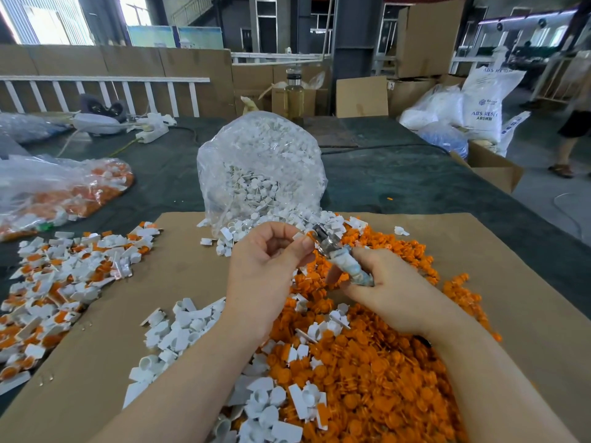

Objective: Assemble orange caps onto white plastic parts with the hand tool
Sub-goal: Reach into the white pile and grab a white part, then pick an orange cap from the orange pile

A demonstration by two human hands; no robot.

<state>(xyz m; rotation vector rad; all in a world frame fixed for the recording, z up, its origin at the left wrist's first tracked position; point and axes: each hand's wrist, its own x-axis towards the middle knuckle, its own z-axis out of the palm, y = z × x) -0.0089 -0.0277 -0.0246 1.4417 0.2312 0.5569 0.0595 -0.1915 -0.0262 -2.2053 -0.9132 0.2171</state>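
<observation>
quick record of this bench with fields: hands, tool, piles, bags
left hand: left hand pinches a small part at the tool's metal tip
right hand: right hand grips the hand tool by its handle
orange caps: loose orange caps heaped on the cardboard sheet
white parts: white plastic parts scattered below the left hand
finished pile: mixed white-and-orange pile at far left
bags: clear bag of white parts upright behind the hands

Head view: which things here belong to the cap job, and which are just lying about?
In the job:
hand tool, held by right hand
left hand pinching at its tip
orange caps
white parts
bag of white parts
assembled pile

Lying about:
bottle
power strip
cardboard boxes
</observation>
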